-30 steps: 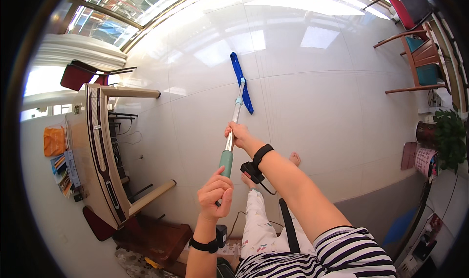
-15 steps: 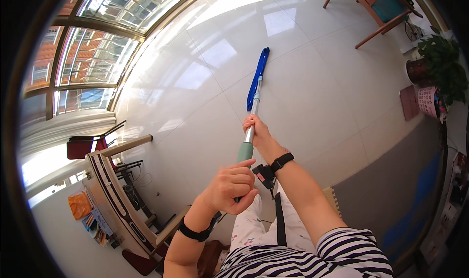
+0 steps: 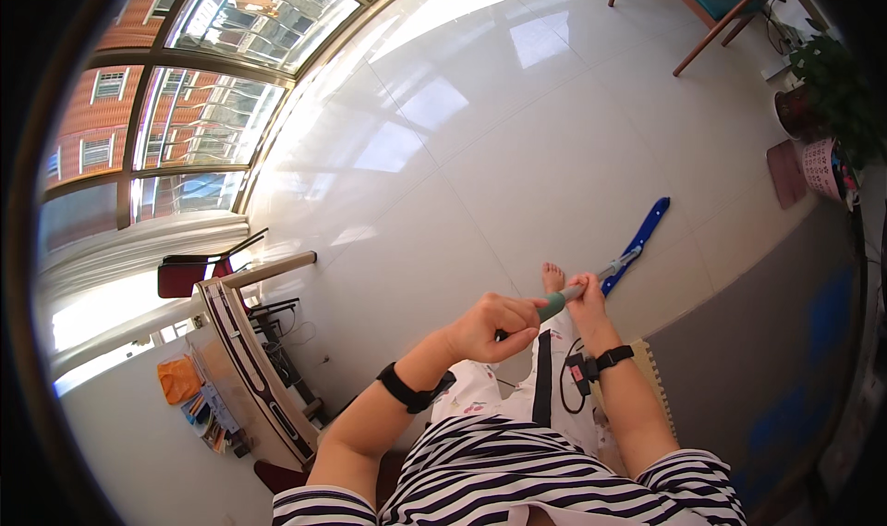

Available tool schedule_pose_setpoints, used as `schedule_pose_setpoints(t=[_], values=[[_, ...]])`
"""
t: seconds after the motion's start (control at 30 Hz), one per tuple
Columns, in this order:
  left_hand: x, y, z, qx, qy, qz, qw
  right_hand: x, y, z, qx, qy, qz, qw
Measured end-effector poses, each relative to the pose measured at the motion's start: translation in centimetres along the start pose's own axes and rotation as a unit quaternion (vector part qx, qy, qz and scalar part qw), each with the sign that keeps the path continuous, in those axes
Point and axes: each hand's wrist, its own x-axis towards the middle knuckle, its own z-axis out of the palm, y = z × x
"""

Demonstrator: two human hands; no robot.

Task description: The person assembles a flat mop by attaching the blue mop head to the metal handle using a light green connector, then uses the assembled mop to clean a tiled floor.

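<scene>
A flat mop with a blue head [image 3: 651,226] lies across to my right, its head on the pale floor tiles near the grey mat. My left hand [image 3: 499,327] is closed around the top end of the green handle grip [image 3: 552,307]. Farther down, my right hand [image 3: 587,306] wraps the pole close below the grip. The pole slants away from my body toward the right. Part of the grip's end is hidden inside my left fist. One bare foot [image 3: 552,276] shows just beyond the handle.
A grey mat [image 3: 739,360] spreads on the right. Potted plants [image 3: 820,170] stand along the right wall, and a wooden chair [image 3: 718,4] at the far right. On the left are a long wooden piece of furniture [image 3: 249,360], a dark red chair [image 3: 192,275] and tall windows [image 3: 208,124].
The mop head has swung from straight ahead to the right and nearer to me. Both hands have moved right with the pole, and my left hand's extended index finger has curled in.
</scene>
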Motion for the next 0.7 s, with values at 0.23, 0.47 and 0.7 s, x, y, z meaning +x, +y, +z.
schedule_pose_setpoints(t=[0.23,0.47,0.7], values=[[1.7,-1.9,2.3,-0.067,0.06,-0.043,0.995,1.4,-5.6,-2.5,-0.116,0.073,0.004,0.991],[-3.5,2.8,-4.3,-0.027,0.114,0.044,0.992,1.7,2.2,5.4,-0.147,0.035,0.079,0.985],[-14.2,6.4,-11.9,0.024,0.285,0.054,0.957,1.5,17.8,14.5,-0.114,0.015,0.188,0.975]])
